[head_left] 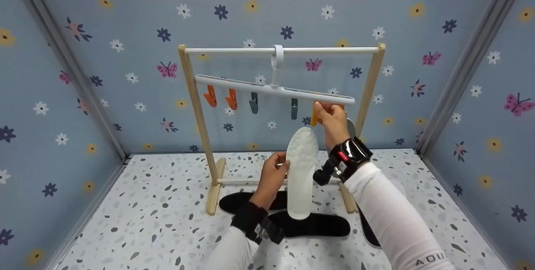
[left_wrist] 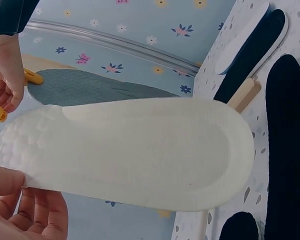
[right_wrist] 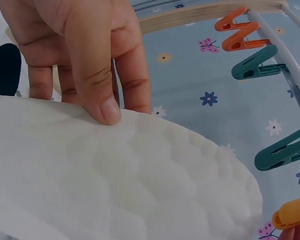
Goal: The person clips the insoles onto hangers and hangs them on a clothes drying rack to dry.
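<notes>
My left hand (head_left: 272, 179) pinches the edge of a white insole (head_left: 301, 165) between thumb and fingers, holding it upright with its dimpled end up. That end is just below a yellow clothespin (head_left: 314, 115), which my right hand (head_left: 332, 121) pinches at its top. The clothespin is on the white hanger (head_left: 238, 84), which slopes down to the right. Behind the right hand a grey insole (left_wrist: 100, 87) hangs with a second yellow clothespin (left_wrist: 34, 76) at its top end. In the right wrist view, the left thumb (right_wrist: 110, 110) lies on the white insole's face.
Two orange clothespins (head_left: 232, 99) and two green ones (head_left: 294, 109) hang along the hanger. It hooks over the white rail (head_left: 326, 50) of a wooden stand (head_left: 198, 115). Several black insoles (head_left: 322, 225) lie on the speckled surface (head_left: 154, 203) beneath. Patterned walls (head_left: 138, 23) enclose the space.
</notes>
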`<action>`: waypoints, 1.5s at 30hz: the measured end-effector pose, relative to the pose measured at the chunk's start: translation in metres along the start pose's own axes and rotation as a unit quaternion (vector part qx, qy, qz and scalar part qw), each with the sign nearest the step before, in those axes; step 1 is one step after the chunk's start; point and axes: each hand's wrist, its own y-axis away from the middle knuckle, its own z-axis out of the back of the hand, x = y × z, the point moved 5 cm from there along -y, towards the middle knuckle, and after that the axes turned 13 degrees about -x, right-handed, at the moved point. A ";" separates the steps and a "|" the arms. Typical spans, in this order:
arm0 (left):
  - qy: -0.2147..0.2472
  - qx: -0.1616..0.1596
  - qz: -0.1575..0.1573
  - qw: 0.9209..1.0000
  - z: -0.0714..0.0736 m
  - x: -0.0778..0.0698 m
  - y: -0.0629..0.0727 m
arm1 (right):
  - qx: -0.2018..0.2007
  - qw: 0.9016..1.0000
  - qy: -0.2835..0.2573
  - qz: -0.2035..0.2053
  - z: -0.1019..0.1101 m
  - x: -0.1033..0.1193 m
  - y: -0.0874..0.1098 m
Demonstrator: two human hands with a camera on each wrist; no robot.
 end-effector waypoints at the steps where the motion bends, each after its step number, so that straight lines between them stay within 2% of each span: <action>1: 0.000 0.001 0.001 1.000 -0.001 -0.001 0.000 | 0.000 1.000 0.001 -0.001 0.001 0.000 0.000; 17: -0.010 0.013 0.013 1.000 -0.010 -0.002 -0.002 | -0.016 1.000 -0.004 -0.006 0.004 0.000 -0.001; 19: -0.010 0.016 0.012 1.000 -0.010 -0.011 0.002 | -0.017 1.000 -0.006 -0.004 0.005 0.000 -0.001; 24: -0.017 0.024 0.009 1.000 -0.011 -0.014 0.001 | -0.014 1.000 -0.006 -0.006 0.006 0.000 -0.001; 26: -0.021 0.022 0.010 0.999 -0.012 -0.007 -0.004 | -0.012 1.000 -0.004 -0.007 0.007 0.000 -0.001; 45: -0.012 -0.002 0.005 1.000 -0.022 -0.013 -0.008 | -0.022 1.000 -0.003 -0.003 0.009 0.002 -0.002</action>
